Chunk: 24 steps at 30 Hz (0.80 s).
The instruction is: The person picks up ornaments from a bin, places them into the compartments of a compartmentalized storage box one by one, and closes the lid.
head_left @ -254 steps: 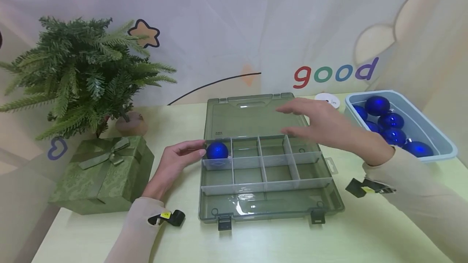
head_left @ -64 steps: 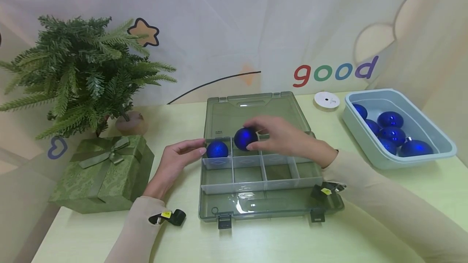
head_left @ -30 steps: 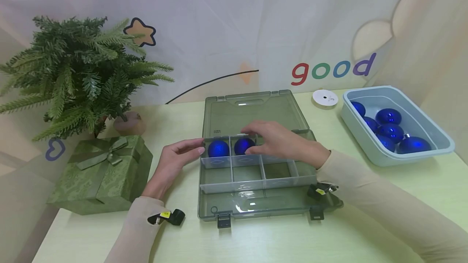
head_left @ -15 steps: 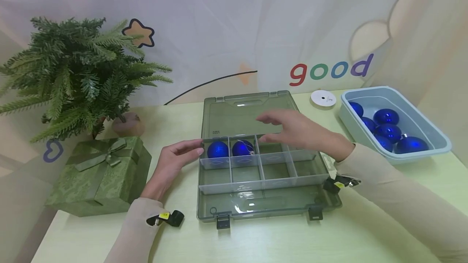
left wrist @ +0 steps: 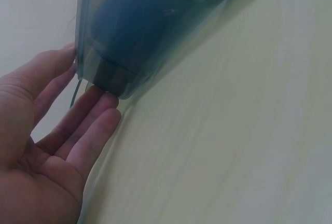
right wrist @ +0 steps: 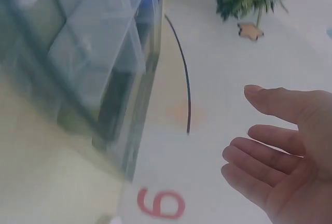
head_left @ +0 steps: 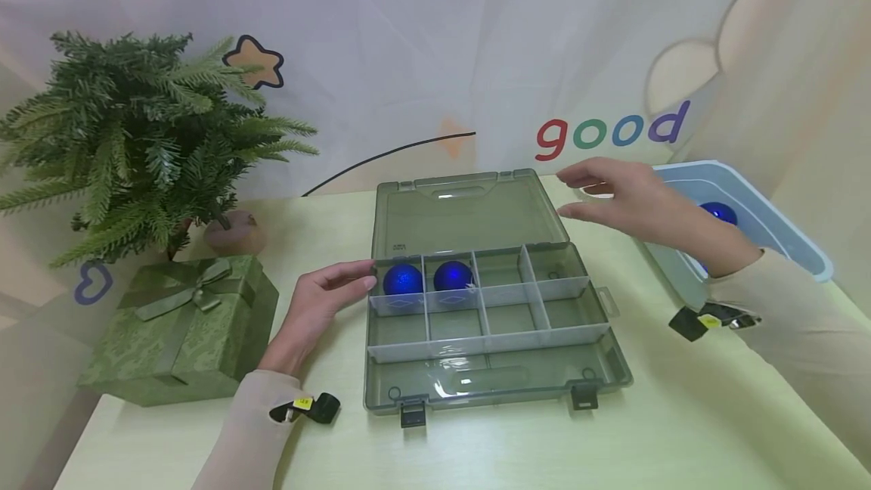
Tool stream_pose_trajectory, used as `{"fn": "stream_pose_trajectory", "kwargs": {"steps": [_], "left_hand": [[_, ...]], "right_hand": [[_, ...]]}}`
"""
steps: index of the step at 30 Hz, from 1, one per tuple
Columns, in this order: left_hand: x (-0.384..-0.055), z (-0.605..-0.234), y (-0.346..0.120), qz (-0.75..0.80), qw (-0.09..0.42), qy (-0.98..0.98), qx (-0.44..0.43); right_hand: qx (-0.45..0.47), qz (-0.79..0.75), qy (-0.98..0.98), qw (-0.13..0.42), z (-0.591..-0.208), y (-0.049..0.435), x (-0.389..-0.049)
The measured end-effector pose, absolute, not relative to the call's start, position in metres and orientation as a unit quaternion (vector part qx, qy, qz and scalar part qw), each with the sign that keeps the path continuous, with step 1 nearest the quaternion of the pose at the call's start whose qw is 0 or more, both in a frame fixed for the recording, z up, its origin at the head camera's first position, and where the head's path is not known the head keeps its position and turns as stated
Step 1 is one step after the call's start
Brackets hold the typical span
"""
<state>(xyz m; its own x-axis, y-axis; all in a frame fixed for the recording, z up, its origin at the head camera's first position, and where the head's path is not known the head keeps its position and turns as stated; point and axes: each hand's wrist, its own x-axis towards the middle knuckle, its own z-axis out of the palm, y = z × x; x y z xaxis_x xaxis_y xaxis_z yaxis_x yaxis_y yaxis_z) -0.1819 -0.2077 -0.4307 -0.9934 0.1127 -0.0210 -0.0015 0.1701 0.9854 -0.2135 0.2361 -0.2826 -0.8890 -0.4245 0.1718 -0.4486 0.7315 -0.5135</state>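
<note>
A translucent green compartment case (head_left: 469,214) lies on the table with its lid laid back. Two blue Christmas balls fill the first two back-row compartments: a glittery one (head_left: 403,279) at the left corner and a matte one (head_left: 453,276) beside it. My left hand (head_left: 316,308) rests its fingertips on the case's back left corner; the left wrist view has them at the corner (left wrist: 111,79), with the ball (left wrist: 129,24) showing through the wall. My right hand (head_left: 640,203) hangs empty, thumb and fingers spread, between the lid and a light blue bin (head_left: 813,263).
One blue ball (head_left: 719,212) shows in the bin; my right hand and forearm hide the rest of its load and most of a white spool behind them. At left stand a green gift box (head_left: 197,331) with a bow and a small artificial fir tree (head_left: 156,150).
My right hand set the matte ball into the second compartment, let go, and has moved right toward the bin. My left hand has stayed at the case corner.
</note>
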Motion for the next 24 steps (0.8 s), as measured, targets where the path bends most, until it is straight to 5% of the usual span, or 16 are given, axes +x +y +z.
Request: {"fn": "stream_pose_trajectory", "kwargs": {"steps": [8, 24], "left_hand": [[-0.182, -0.429, -0.208, 0.644, 0.046, 0.763, 0.036], [-0.181, -0.430, -0.207, 0.649, 0.047, 0.758, 0.034]], "right_hand": [[0.193, 0.259, -0.945, 0.059, -0.282, 0.276, -0.220], [0.087, 0.265, -0.960, 0.022, -0.297, 0.338, -0.230]]}}
